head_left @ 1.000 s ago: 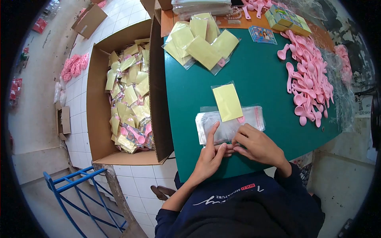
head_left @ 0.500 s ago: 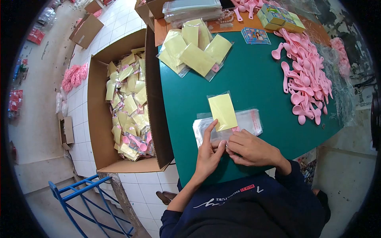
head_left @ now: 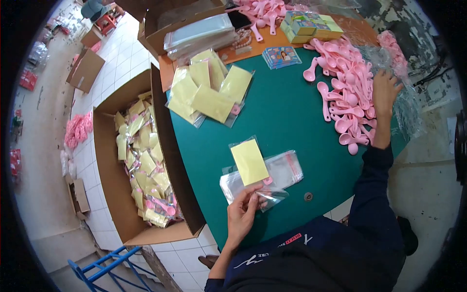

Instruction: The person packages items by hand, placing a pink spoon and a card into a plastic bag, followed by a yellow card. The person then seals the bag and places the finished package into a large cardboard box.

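My left hand (head_left: pixel 244 210) pinches the near edge of a clear plastic bag (head_left: pixel 272 198) at the table's front. Just beyond its fingers, a packet with a yellow card (head_left: pixel 249 161) and a bit of pink lies on a stack of clear bags (head_left: pixel 284 170). Far to the right, my right hand (head_left: pixel 386 87) reaches over the right edge of the pink spoon pile (head_left: pixel 352 82), its fingers apart and no object visible in it. More yellow-card packets (head_left: pixel 212 103) lie at the back left of the green table (head_left: pixel 277 117).
A cardboard box (head_left: pixel 109 182) full of packets stands left of the table. Behind are bag stacks (head_left: pixel 199 36), picture cards (head_left: pixel 282 57), a card block (head_left: pixel 311 27) and crumpled plastic (head_left: pixel 406 112). A small round metal piece (head_left: pixel 308 196) lies near the front edge. A person (head_left: pixel 95 9) is at the far left.
My right hand has left the bags and moved far right to the spoons. My left hand still holds at the bag's edge, where a clear flap now sticks out. The view has shifted.
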